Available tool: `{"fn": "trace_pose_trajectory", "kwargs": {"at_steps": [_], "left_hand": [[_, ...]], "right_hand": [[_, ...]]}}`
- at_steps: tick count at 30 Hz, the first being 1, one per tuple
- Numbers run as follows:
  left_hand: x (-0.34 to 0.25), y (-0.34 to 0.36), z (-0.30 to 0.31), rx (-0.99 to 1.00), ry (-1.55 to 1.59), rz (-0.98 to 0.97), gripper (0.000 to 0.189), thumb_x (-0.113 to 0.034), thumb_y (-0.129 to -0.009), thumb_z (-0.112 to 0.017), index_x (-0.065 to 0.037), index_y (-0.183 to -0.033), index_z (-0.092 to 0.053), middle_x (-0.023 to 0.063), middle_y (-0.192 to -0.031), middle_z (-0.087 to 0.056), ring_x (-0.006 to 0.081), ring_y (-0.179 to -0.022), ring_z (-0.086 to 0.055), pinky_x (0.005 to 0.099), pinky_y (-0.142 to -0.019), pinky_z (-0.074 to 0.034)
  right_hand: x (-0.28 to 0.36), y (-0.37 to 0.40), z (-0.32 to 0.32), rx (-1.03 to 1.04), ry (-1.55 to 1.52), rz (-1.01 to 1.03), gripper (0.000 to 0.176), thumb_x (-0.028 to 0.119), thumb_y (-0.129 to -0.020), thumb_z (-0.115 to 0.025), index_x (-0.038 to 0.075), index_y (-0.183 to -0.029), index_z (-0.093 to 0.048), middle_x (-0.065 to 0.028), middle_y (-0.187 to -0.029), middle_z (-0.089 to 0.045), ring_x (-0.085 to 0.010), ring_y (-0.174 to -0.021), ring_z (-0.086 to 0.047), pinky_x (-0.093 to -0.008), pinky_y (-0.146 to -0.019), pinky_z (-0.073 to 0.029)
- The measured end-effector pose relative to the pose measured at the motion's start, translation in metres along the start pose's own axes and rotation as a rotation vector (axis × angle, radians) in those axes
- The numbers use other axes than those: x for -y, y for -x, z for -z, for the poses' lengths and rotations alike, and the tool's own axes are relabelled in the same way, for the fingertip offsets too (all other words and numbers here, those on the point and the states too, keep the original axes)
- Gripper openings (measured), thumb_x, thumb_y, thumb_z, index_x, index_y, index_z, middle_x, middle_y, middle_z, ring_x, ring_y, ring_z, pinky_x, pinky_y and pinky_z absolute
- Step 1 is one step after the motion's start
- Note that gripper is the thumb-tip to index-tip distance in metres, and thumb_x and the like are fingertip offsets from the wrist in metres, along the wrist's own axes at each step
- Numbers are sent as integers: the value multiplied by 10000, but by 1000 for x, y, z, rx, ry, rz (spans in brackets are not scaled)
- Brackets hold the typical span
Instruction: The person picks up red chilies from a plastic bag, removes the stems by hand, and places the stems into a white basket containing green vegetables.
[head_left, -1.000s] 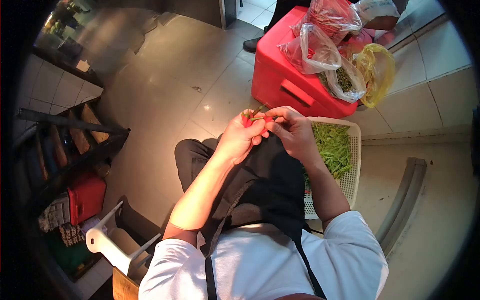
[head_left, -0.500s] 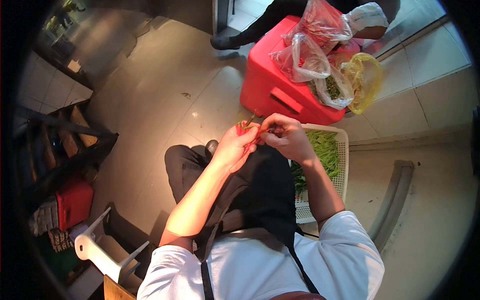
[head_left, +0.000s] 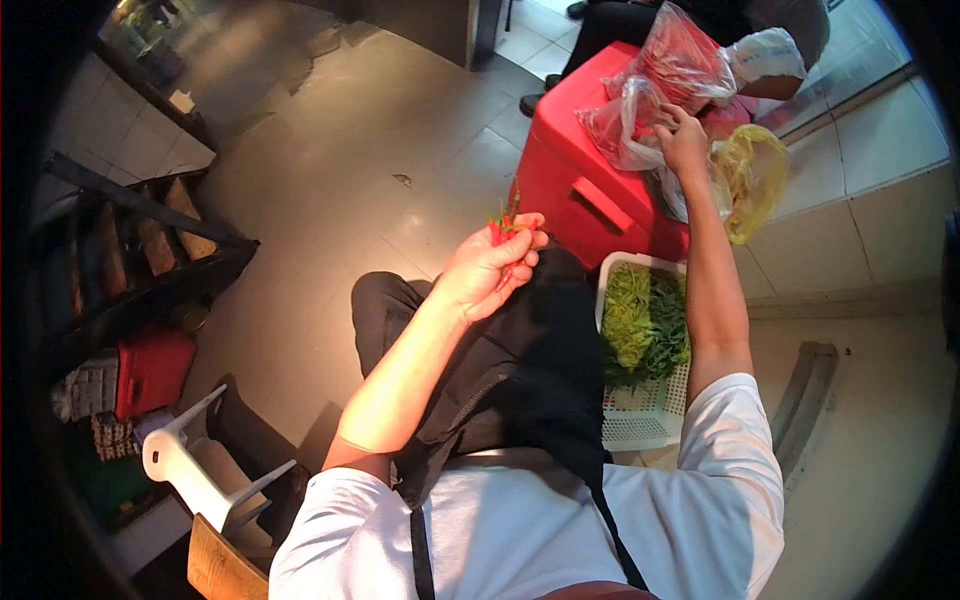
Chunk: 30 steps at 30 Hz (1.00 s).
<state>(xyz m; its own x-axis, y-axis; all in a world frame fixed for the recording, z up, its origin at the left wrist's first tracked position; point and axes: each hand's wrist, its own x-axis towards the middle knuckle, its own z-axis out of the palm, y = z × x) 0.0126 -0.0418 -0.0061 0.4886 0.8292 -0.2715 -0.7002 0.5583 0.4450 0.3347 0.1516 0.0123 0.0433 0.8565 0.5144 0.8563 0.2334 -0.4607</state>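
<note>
My left hand (head_left: 495,262) is closed around several red chillies (head_left: 503,230) with green stems, held above my lap. My right hand (head_left: 682,138) reaches over a red box (head_left: 575,150), beside the opening of a clear plastic bag (head_left: 632,125). Its fingers are apart and nothing shows between them. Behind it stands another clear bag (head_left: 680,60) with red contents. A yellow plastic bag (head_left: 755,180) lies to the right of my right wrist.
A white basket (head_left: 640,430) with green leaves (head_left: 640,320) stands right of my legs. Another person's dark-clad leg (head_left: 600,40) is behind the red box. At the lower left are a white plastic stool (head_left: 185,460) and a dark rack (head_left: 130,290).
My right hand has left my left hand and moved up and right to the bags, its fingers now apart. My left hand still holds the chillies. The view has shifted slightly.
</note>
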Motion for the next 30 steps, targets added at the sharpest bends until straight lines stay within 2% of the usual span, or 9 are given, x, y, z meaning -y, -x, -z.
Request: {"fn": "trace_pose_trajectory", "kwargs": {"at_steps": [2,3,6,11,15,19,20,25,30], "left_hand": [[-7,3,4,43,-11,16,335,-183,-967,-567,0,-1241,-509,59,-966,-580,87,-713,-505,178,-536,-410],[-7,5,6,61,-8,32,337,-191,-969,-565,1,-1240,-510,55,-963,-577,84,-702,-495,174,-522,-397],[-10,4,6,63,-37,96,343,-232,-980,-545,17,-1214,-519,52,-921,-560,72,-651,-460,165,-486,-350],[-10,2,-5,135,-212,219,331,-256,-986,-539,14,-1177,-535,37,-864,-549,57,-629,-439,166,-484,-339],[-7,-3,7,86,-109,149,362,-277,-978,-547,14,-1192,-528,30,-839,-567,76,-630,-467,183,-501,-378],[-7,-3,6,-183,41,55,349,-267,-985,-529,-6,-1217,-533,43,-871,-599,124,-731,-588,249,-616,-530],[-2,-9,28,-37,96,60,331,-252,-993,-508,-25,-1233,-533,78,-985,-641,180,-884,-653,342,-782,-583],[1,-3,15,-70,142,65,360,-231,-1011,-458,25,-1261,-494,178,-1182,-604,269,-1045,-636,437,-887,-555],[-2,-2,11,38,145,70,373,-196,-1018,-430,63,-1284,-461,209,-1213,-582,305,-1074,-622,438,-904,-544]], "right_hand": [[28,11,3,-74,47,14,355,159,-768,-684,13,-1090,-663,-182,-922,-679,-285,-809,-657,-363,-757,-513],[47,25,3,-7,-175,-3,343,162,-803,-678,1,-1105,-649,-164,-933,-678,-252,-804,-650,-348,-750,-506],[128,81,20,575,-779,-140,255,135,-893,-644,0,-1109,-636,-23,-948,-627,-87,-854,-577,-246,-773,-474],[168,117,15,864,-964,-300,193,93,-901,-633,-34,-1046,-623,-26,-839,-625,-79,-761,-595,-232,-698,-489],[166,104,34,436,-952,-190,136,60,-896,-630,-32,-996,-629,-10,-799,-618,-51,-720,-569,-213,-655,-463],[162,114,44,592,-977,-233,109,63,-879,-658,-23,-942,-642,12,-749,-599,-30,-652,-497,-198,-573,-403],[163,121,39,645,-887,-224,109,64,-877,-658,-24,-938,-642,12,-735,-595,-28,-647,-489,-198,-567,-398],[172,141,33,705,-757,-244,103,62,-863,-666,-19,-924,-646,57,-739,-556,-5,-666,-441,-181,-580,-377],[178,143,27,635,-670,-179,107,41,-845,-660,-33,-920,-637,-7,-731,-616,-51,-668,-564,-219,-615,-466]]}}
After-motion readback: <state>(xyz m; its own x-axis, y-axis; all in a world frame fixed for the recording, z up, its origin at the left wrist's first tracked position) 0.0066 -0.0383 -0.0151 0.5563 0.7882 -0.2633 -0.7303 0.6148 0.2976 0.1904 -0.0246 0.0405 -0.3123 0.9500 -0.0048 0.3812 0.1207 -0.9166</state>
